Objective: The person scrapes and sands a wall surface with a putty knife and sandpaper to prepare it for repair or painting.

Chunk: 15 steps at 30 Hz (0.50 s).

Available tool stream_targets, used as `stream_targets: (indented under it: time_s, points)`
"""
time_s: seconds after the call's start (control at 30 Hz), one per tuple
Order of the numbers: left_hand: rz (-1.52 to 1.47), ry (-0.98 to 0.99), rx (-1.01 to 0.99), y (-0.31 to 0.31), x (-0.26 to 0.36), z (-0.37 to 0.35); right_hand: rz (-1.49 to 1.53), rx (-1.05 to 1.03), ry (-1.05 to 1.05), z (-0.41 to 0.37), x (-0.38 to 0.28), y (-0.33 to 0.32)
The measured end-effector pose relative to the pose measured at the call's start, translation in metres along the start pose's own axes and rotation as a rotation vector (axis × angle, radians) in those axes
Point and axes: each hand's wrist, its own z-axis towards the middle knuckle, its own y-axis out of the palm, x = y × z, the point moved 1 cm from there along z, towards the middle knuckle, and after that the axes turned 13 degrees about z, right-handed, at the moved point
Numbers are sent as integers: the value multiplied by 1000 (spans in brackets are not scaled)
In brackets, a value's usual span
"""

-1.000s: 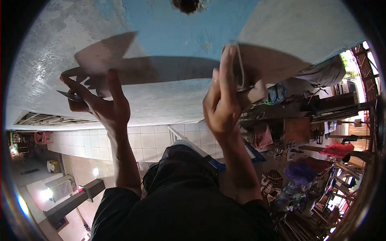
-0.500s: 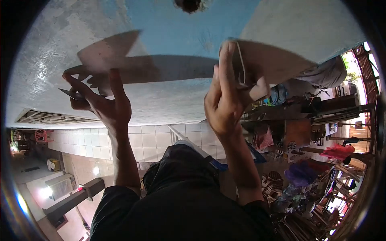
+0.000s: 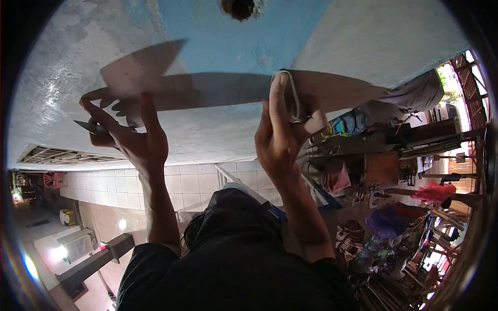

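In the head view, my right hand point(image 3: 282, 132) is closed around a folded piece of sandpaper point(image 3: 296, 101), its pale edge curving beside my fingers. The fingertips press it to the painted wall point(image 3: 233, 41), which is grey with a light blue patch. My left hand point(image 3: 140, 137) is raised near the wall, thumb extended. A pointed metal blade, like a scraper's point(image 3: 84, 126), juts from between its fingers; the handle is hidden in the hand. Shadows of both hands and arms fall across the wall.
A dark hole point(image 3: 241, 8) is in the wall at the top. A slatted vent point(image 3: 67, 154) lies at left, and white tiles point(image 3: 114, 184) run below. Cluttered items, including a purple bag point(image 3: 387, 222) and a pink cloth point(image 3: 338, 178), fill the right side.
My right hand has slid left and slightly down along the wall with the sandpaper. My left hand has barely moved, still holding the scraper-like blade.
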Motion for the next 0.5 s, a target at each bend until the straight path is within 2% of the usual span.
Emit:
stream_targets:
  time_s: [0.17, 0.3, 0.37, 0.5]
  points:
    - [3, 5, 5, 5, -3, 0, -42, -39, -15, 18, -7, -9]
    - [11, 34, -14, 0, -3, 1, 84, 46, 11, -1, 3, 2]
    - [13, 6, -18, -1, -4, 1, 92, 18, 26, -3, 6, 3]
    - [-65, -24, -29, 2, 0, 0, -100, -28, -38, 39, -15, -15]
